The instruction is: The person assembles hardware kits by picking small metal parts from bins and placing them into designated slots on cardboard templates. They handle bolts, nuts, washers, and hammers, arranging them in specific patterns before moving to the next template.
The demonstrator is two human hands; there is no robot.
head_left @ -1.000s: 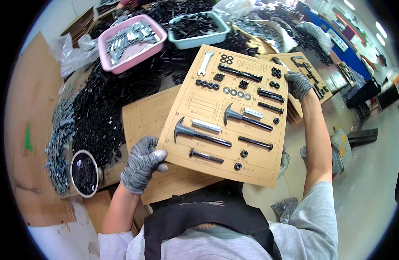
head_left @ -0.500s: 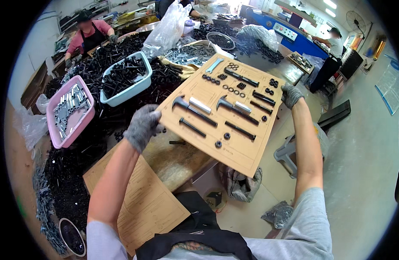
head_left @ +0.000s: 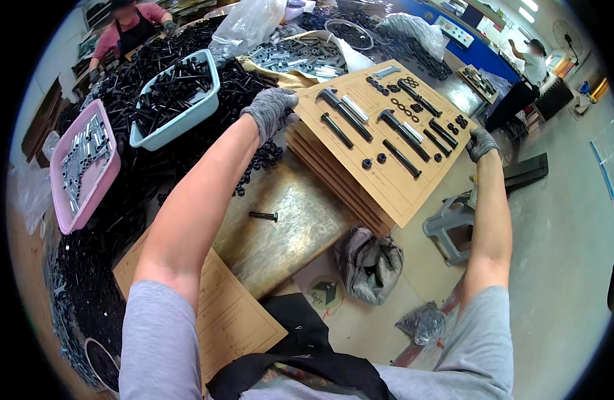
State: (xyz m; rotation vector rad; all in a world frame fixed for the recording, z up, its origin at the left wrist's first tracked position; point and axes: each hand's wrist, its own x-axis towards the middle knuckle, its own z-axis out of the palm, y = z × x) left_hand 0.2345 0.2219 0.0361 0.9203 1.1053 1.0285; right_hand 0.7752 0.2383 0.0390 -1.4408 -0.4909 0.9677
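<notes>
While gripping a loaded board [head_left: 393, 195] by opposite edges with left hand [head_left: 270, 115] and right hand [head_left: 482, 144], over stacked boards [head_left: 328, 172] right of the tabletop [head_left: 287, 233], perhaps touching, probably stacking; next, align edges, settle level, then release.

Your grey-gloved left hand [head_left: 272, 115] grips a flat tan board [head_left: 401, 195] carrying black and silver hardware [head_left: 401, 159] at its ten o'clock, your grey-gloved right hand [head_left: 481, 144] at its three. Flat brown boards [head_left: 333, 181] lie stacked beneath. From the view's centre, a pale-blue plastic tray [head_left: 187, 121] of black parts [head_left: 177, 90] sits at ten o'clock, a pink plastic tray [head_left: 97, 201] of silver parts [head_left: 90, 150] at nine.
</notes>
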